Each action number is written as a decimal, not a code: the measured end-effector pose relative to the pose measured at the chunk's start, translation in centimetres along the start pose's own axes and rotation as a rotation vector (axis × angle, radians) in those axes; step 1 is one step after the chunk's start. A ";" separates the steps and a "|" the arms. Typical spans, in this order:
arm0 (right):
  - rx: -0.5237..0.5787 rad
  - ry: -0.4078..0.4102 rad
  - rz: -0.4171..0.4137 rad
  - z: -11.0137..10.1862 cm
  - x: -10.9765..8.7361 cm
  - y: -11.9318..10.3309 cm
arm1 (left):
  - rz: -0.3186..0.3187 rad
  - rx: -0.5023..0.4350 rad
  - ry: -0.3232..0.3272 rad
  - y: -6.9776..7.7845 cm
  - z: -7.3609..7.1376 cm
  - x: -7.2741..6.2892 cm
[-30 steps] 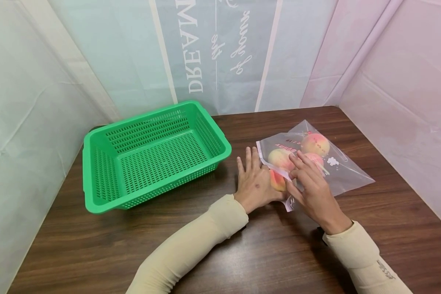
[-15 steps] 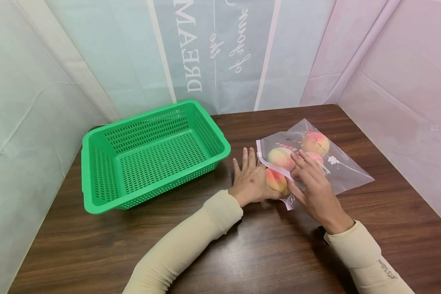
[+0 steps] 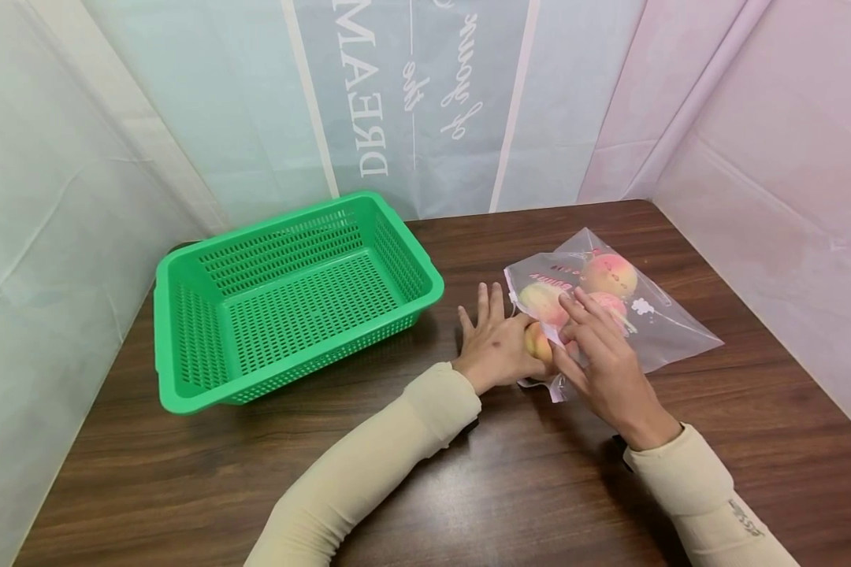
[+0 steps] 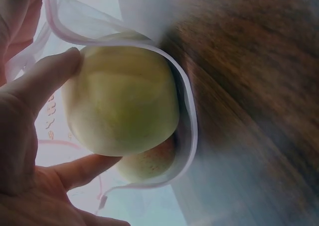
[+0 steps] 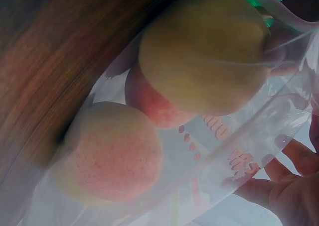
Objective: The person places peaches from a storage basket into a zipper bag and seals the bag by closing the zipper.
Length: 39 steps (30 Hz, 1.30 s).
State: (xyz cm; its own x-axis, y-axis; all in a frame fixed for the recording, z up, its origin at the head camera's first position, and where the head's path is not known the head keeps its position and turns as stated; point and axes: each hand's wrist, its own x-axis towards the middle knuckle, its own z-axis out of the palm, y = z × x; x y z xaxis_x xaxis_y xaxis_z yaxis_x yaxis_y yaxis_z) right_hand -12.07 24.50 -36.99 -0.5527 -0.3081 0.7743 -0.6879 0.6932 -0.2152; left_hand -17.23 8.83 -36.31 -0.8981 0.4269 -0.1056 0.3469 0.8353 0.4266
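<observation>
A clear zip bag [image 3: 670, 335] with pink and white print lies on the right of the table, its mouth toward the left. Inside it rest several peaches, such as the pink-yellow peach [image 3: 608, 276] at the far end. My left hand [image 3: 496, 346] holds another peach [image 4: 124, 106] at the bag's mouth, thumb and a finger on its sides and the other fingers spread. In the left wrist view the white zip edge curves around this peach. My right hand [image 3: 603, 362] holds the bag by its upper film near the mouth, its fingertips against the plastic in the right wrist view.
A green perforated plastic basket [image 3: 312, 315] stands on the left of the dark wooden table [image 3: 539, 472]. Fabric walls enclose the table at the back and both sides, the back cloth [image 3: 432, 102] bearing white lettering.
My left hand draws back slightly to the left, then moves right again, carrying its peach further into the bag's mouth. The right hand stays nearly still.
</observation>
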 end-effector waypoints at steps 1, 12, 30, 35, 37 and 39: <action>0.000 0.002 0.000 0.0 0.0 0.0 | 0.001 0.007 -0.001 0.1 0.0 0.0; 0.000 0.004 -0.004 -0.1 0.1 -0.1 | 0.026 0.113 -0.022 0.8 0.9 0.1; 0.000 0.019 0.013 -0.5 -0.3 0.5 | 0.022 0.079 -0.023 -0.6 0.4 -0.5; -0.009 0.011 0.025 -0.6 -0.7 0.5 | 0.041 0.040 -0.021 -1.5 -0.4 -1.2; 0.003 0.012 0.033 -0.5 -0.8 0.5 | 0.046 0.019 -0.016 -1.7 -0.7 -1.5; 0.012 0.013 0.038 -0.5 -0.9 0.5 | 0.048 -0.006 -0.011 -1.9 -1.0 -1.8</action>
State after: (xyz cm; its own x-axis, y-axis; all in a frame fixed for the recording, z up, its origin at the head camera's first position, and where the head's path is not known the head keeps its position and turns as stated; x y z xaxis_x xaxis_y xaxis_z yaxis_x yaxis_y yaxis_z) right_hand -11.70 25.47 -37.52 -0.5725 -0.2727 0.7732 -0.6719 0.6965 -0.2519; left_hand -16.56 6.11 -36.09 -0.8776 0.4700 -0.0948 0.3875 0.8117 0.4370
